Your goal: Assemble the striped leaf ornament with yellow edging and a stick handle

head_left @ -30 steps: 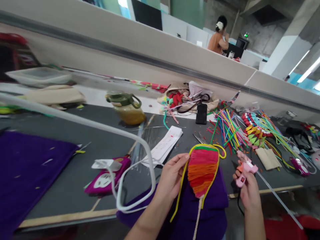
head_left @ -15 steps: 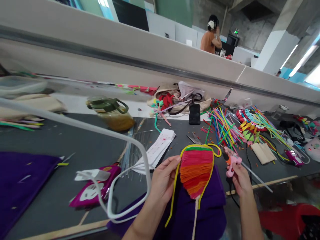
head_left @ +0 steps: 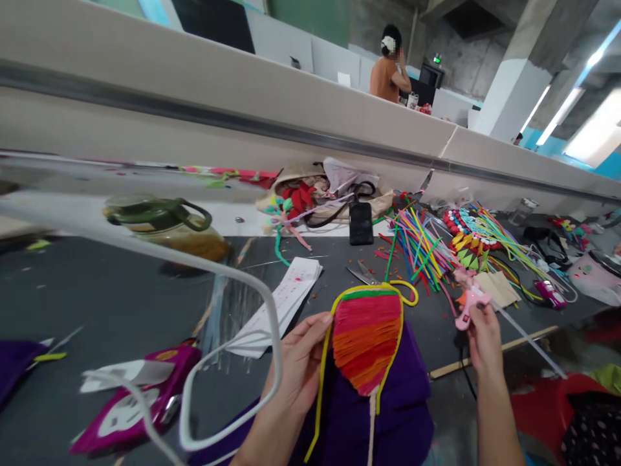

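My left hand (head_left: 305, 356) pinches the left edge of a leaf-shaped craft piece (head_left: 366, 336) banded in green, pink, orange and red. Yellow pipe cleaner (head_left: 322, 395) runs around its border, with a loop curling off at the upper right and loose ends hanging down. A pale cord stem (head_left: 371, 421) drops from its lower tip. Purple cloth (head_left: 407, 401) lies beneath the piece. My right hand (head_left: 485, 336) is closed around a pink hot glue gun (head_left: 471, 304), held apart from the piece on the right. A translucent glue stick (head_left: 528, 343) sticks out of its back.
Scissors (head_left: 363, 273) and white paper strips (head_left: 281, 304) lie beyond the piece. Several colourful pipe cleaners (head_left: 422, 243) are heaped behind, beside a black phone (head_left: 361, 223). A white curved tube frame (head_left: 274, 323) crosses the left foreground, near a jug (head_left: 165, 226). A person (head_left: 387, 71) is beyond the partition.
My right hand has moved the glue gun rightward and a little up, away from the craft piece. The view has swung slightly right. My left hand keeps its pinch.
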Motion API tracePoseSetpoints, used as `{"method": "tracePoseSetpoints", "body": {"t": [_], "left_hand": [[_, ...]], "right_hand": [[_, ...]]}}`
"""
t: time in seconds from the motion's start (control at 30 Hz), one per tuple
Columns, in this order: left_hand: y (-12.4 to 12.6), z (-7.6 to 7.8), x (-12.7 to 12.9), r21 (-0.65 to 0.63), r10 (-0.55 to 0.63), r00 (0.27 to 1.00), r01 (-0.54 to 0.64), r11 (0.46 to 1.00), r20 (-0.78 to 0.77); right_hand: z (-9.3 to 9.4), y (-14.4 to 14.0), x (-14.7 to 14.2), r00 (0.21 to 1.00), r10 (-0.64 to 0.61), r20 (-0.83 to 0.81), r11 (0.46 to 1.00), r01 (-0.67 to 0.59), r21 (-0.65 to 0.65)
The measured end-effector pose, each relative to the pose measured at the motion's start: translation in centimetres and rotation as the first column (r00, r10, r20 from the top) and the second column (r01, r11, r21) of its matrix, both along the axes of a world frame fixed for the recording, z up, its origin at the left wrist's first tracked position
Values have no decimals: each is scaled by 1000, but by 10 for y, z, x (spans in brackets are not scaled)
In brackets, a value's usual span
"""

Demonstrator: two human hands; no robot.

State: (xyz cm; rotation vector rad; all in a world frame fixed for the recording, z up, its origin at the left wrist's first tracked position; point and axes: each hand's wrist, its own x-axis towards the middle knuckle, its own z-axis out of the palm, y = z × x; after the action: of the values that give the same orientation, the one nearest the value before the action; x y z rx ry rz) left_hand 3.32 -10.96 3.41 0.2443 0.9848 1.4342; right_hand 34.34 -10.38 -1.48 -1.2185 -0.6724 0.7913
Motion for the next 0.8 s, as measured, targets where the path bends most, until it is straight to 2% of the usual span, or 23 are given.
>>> {"method": "tracePoseSetpoints", "body": {"t": [0.07,0.1,0.13,0.2,0.27,0.3,0.37,0.43,0.53,0.67,0.8], "left_hand": [[1,0,0,-2,0,1000,0,1000,-9],[1,0,0,-5,1,1000,-1,1000,-15],[1,1,0,-11,1,1000,-1,1000,-20],[1,2,0,-23,-1,1000,1,1000,-23],[2,3,1,-35,-10,1000,9,999,-18],[2,4,1,-40,-10,1000,9,999,-17],[3,7,2,-46,-3,1000,2,999,-19],[3,8,2,-46,3,1000,-4,999,-21],[4,7,1,-43,-4,1000,4,999,-19],[3,6,0,-42,-13,999,12,999,-42],[4,6,0,-55,-12,998,9,998,-58]], "right_hand": [[4,1,35,962,-149,229,989,145,35],[4,2,54,903,-212,373,976,216,33],[2,3,74,815,-253,521,960,280,28],[-6,7,111,562,-318,764,916,390,94],[-18,11,143,317,-281,906,906,399,141],[-26,13,155,238,-257,937,906,398,147],[-41,18,173,136,-199,971,904,407,128],[-53,23,184,92,-147,985,911,401,99],[-61,29,194,78,-96,992,931,361,62],[-58,32,209,58,-19,998,948,317,0],[-57,33,226,46,28,999,937,348,-42]]}}
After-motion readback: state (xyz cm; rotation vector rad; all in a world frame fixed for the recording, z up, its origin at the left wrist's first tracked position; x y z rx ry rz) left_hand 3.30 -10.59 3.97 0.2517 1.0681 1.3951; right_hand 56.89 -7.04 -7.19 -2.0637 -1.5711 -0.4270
